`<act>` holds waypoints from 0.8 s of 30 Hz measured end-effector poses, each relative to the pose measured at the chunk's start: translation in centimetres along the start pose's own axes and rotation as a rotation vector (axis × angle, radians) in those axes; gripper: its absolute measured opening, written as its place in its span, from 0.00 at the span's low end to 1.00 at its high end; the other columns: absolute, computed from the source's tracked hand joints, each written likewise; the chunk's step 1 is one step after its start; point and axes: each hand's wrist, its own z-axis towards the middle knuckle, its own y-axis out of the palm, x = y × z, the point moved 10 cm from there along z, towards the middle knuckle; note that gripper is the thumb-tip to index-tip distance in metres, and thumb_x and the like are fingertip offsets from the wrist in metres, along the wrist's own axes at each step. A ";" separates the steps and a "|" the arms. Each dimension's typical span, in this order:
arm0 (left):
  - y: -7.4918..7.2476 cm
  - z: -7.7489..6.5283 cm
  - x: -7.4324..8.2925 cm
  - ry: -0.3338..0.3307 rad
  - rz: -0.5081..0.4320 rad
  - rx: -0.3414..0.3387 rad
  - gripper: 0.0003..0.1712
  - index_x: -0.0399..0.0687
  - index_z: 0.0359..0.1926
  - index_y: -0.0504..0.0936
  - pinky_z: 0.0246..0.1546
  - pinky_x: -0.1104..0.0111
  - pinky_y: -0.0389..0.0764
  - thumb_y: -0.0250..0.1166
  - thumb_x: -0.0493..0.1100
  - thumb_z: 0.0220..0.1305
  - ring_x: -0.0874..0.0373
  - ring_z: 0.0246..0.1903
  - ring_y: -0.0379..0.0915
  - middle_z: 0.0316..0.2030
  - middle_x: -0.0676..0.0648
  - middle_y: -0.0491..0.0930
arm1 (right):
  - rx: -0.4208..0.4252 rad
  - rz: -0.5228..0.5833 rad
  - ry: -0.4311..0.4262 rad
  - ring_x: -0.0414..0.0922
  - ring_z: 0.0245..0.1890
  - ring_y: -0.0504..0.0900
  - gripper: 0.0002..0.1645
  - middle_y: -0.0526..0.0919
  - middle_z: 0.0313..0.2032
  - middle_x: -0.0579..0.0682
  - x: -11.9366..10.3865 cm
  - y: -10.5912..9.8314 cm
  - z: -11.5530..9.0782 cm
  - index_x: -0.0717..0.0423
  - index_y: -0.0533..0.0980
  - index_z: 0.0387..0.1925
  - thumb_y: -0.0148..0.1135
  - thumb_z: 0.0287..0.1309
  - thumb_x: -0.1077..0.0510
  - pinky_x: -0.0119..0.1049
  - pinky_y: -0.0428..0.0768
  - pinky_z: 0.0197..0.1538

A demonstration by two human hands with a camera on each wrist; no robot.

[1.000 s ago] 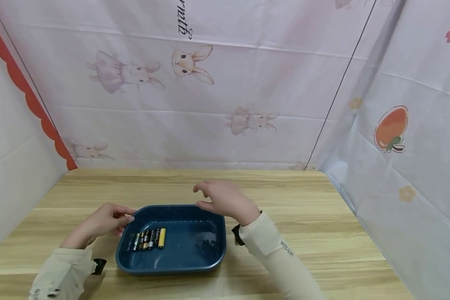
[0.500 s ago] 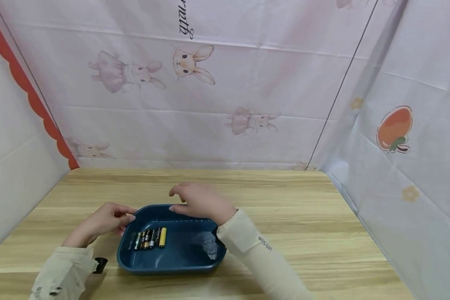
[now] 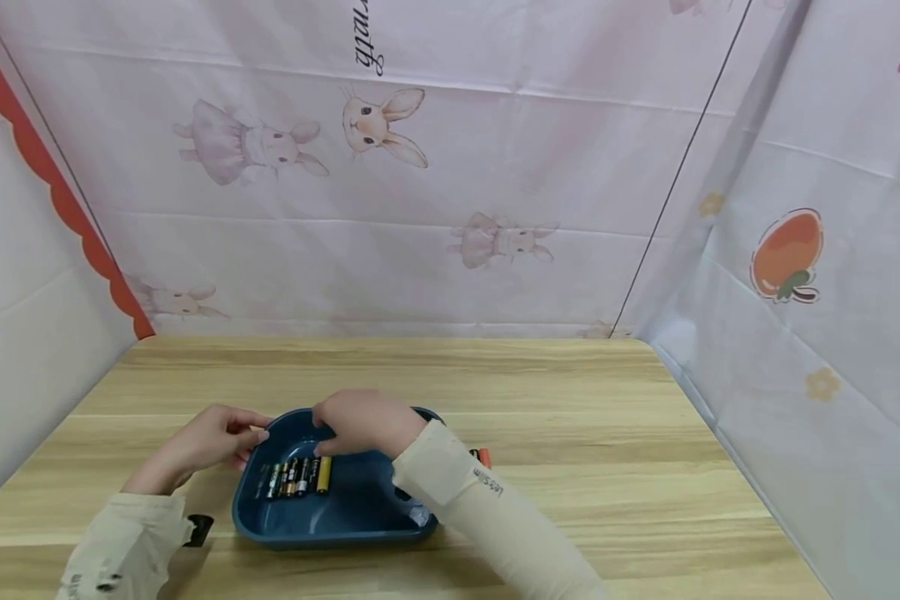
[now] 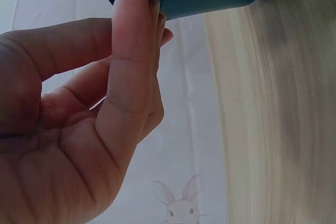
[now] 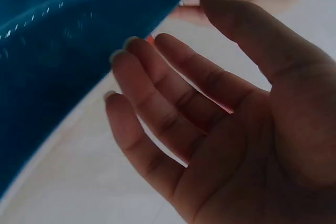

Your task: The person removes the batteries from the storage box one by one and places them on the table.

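A dark blue plastic tray (image 3: pixel 345 533) with raised walls stands on the table. Several batteries (image 3: pixel 292 478), mostly black and one yellow, lie side by side in a row in its left half. My left hand (image 3: pixel 206 446) holds the tray's rim at the back left corner; in the left wrist view its fingertips press the outer wall. Over the tray's back part hovers my right hand (image 3: pixel 367 421), its thumb close above the yellow battery's (image 3: pixel 324 475) far end. The right wrist view shows that hand's fingers (image 5: pixel 152 103) loosely bent, with nothing between them.
To the right of the tray, a black and orange battery-like piece (image 3: pixel 483 457) lies on the wooden table (image 3: pixel 607 417), partly behind my right sleeve (image 3: pixel 487 508). Printed cloth walls (image 3: pixel 435 192) with rabbits enclose the table at the back and sides.
My right hand has moved left and toward me, from the tray's back right rim to near the batteries. The left hand and the tray have stayed in place.
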 end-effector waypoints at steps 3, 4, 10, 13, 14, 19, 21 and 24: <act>0.0 0.0 0.0 -0.002 -0.007 -0.005 0.20 0.24 0.56 0.74 0.25 0.60 0.83 0.57 0.35 0.69 0.54 0.23 0.75 0.23 0.46 0.75 | -0.043 -0.026 0.009 0.33 0.44 0.79 0.26 0.80 0.51 0.38 -0.3 1.0 0.7 0.45 0.76 0.57 0.62 0.61 0.41 0.26 0.77 0.47; 0.0 0.0 0.0 -0.001 -0.010 -0.007 0.20 0.24 0.56 0.74 0.26 0.60 0.83 0.57 0.35 0.69 0.54 0.23 0.75 0.23 0.46 0.75 | -0.053 -0.036 0.011 0.33 0.42 0.79 0.25 0.80 0.50 0.38 -0.4 1.3 1.0 0.45 0.76 0.57 0.63 0.60 0.41 0.26 0.77 0.46; 0.0 -0.2 0.1 0.005 -0.008 -0.010 0.20 0.24 0.56 0.74 0.25 0.60 0.83 0.57 0.35 0.68 0.54 0.23 0.75 0.23 0.46 0.75 | -0.109 -0.054 0.065 0.33 0.32 0.77 0.22 0.81 0.38 0.37 -0.5 3.4 2.0 0.44 0.79 0.49 0.67 0.55 0.40 0.26 0.77 0.35; 0.0 -0.2 0.2 0.013 -0.004 -0.008 0.20 0.23 0.56 0.74 0.25 0.61 0.83 0.58 0.34 0.68 0.54 0.22 0.75 0.23 0.46 0.74 | -0.136 -0.040 0.109 0.34 0.28 0.75 0.20 0.80 0.33 0.37 -0.5 4.2 2.1 0.43 0.80 0.44 0.70 0.52 0.41 0.28 0.76 0.32; 0.0 -0.2 0.2 0.015 -0.004 -0.008 0.20 0.24 0.56 0.74 0.25 0.61 0.83 0.58 0.34 0.68 0.54 0.22 0.75 0.22 0.46 0.74 | -0.146 -0.041 0.117 0.34 0.27 0.75 0.19 0.80 0.32 0.37 -0.6 4.5 2.1 0.43 0.80 0.43 0.71 0.51 0.41 0.29 0.76 0.32; 0.0 -0.1 0.1 0.015 -0.005 -0.007 0.19 0.24 0.55 0.75 0.25 0.61 0.83 0.58 0.34 0.68 0.54 0.22 0.75 0.22 0.46 0.74 | -0.161 -0.099 0.135 0.34 0.25 0.74 0.19 0.81 0.31 0.36 -1.1 5.1 2.2 0.42 0.81 0.42 0.72 0.50 0.41 0.28 0.77 0.32; 0.0 -0.1 0.1 0.016 -0.004 -0.007 0.19 0.24 0.55 0.75 0.25 0.61 0.83 0.58 0.34 0.68 0.54 0.22 0.75 0.22 0.46 0.74 | -0.160 -0.132 0.133 0.33 0.25 0.74 0.19 0.81 0.32 0.36 -1.3 5.2 2.3 0.41 0.81 0.43 0.71 0.51 0.40 0.27 0.78 0.32; 0.0 -0.1 0.0 0.019 -0.001 -0.007 0.19 0.24 0.55 0.75 0.24 0.61 0.83 0.58 0.34 0.68 0.54 0.22 0.75 0.22 0.46 0.74 | -0.159 -0.166 0.135 0.33 0.26 0.74 0.20 0.82 0.34 0.36 -1.4 5.4 2.4 0.40 0.81 0.44 0.71 0.51 0.40 0.28 0.79 0.34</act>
